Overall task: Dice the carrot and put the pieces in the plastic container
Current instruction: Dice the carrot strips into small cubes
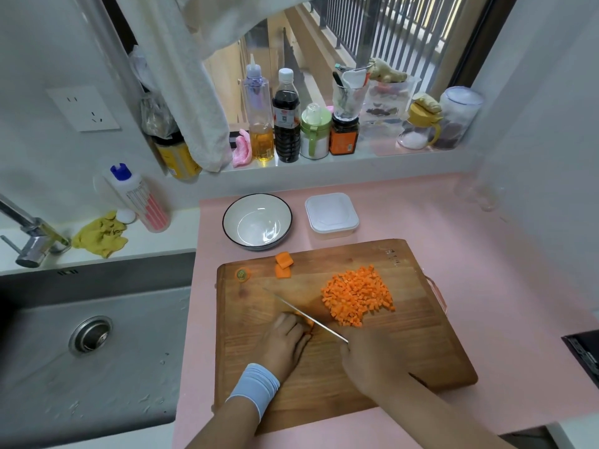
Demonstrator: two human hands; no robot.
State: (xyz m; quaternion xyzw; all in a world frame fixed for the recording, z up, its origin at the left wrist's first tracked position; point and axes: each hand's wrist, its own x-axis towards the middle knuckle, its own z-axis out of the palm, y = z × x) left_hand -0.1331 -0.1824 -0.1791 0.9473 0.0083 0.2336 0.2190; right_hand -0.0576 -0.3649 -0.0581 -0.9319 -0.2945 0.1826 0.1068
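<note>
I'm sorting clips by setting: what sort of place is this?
Most likely a small home kitchen: a steel sink with a tap beside the pink counter, oil and sauce bottles along the windowsill, and a wooden cutting board with a knife and diced carrot.

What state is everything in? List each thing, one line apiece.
plastic container: lid on, closed.
bowl: upright, empty.
diced carrot: piled on the cutting board.
carrot chunks: uncut, at the board's far edge.
carrot piece: held down by left hand.
knife: in right hand, blade on carrot piece.
</note>
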